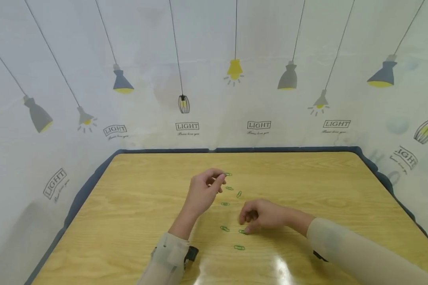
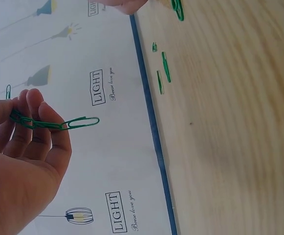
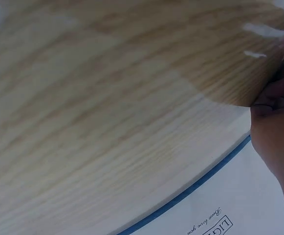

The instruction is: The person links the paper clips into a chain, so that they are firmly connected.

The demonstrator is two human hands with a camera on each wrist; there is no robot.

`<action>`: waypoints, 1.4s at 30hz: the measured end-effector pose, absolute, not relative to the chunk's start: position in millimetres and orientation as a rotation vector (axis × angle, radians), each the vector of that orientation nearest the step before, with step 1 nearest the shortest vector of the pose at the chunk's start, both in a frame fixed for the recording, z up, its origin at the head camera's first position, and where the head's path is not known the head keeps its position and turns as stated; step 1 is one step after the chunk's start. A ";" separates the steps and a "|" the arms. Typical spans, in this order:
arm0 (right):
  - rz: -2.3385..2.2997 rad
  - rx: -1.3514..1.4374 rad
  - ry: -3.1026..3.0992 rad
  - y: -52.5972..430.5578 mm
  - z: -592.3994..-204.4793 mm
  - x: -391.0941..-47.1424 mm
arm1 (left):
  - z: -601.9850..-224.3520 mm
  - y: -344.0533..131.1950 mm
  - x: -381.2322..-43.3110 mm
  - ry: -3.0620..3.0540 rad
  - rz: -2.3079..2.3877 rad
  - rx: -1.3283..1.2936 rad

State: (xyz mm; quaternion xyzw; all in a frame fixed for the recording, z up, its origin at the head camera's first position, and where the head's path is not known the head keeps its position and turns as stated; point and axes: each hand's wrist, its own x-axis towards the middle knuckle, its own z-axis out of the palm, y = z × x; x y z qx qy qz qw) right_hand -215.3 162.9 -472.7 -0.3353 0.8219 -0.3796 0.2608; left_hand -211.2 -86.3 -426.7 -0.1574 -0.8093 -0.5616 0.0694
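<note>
While the person's right hand (image 1: 262, 213) reaches down with bent fingers, its thumb tip sits at a small green oval wire paper clip (image 1: 241, 231) on the glossy yellow-brown wood-grain surface (image 1: 128, 221); we take this clip as our landmark. We see a gap between that hand's thumb and forefinger, so it is partly open, and we cannot tell whether the thumb actually touches the landmark clip.

Farther from the person than the landmark clip, and to its left, we find the left hand (image 1: 206, 189), raised above the surface. Its thumb and fingers close on a chain of linked green wire paper clips (image 2: 54, 126), and the left wrist view shows us one end jutting past the fingers.

Just left of the landmark clip we see a slanted green clip (image 1: 224, 228), and nearer the person than the landmark lies a lengthwise oval green clip (image 1: 239, 247). Beyond the landmark we count three more: a flat-lying green clip (image 1: 225, 204), a steeply angled green clip (image 1: 239, 194) and a slim green clip (image 1: 229, 188).

Well beyond the landmark clip, past the surface's dark blue edging (image 1: 271, 150), we see a whitish wall covering (image 1: 214, 47) printed with hanging lamps and the word LIGHT.
</note>
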 end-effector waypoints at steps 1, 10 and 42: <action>-1.032 -0.897 2.225 162.4 -473.9 -215.1 | -426.7 -87.9 -210.4 -2.436 -1.682 -0.467; -0.997 -0.908 2.247 158.0 -476.9 -214.3 | -425.7 -98.2 -207.0 -2.400 -1.672 -0.444; -1.413 -0.798 2.466 160.1 -403.9 -236.4 | -422.4 -98.1 -211.8 -2.434 -1.650 -0.515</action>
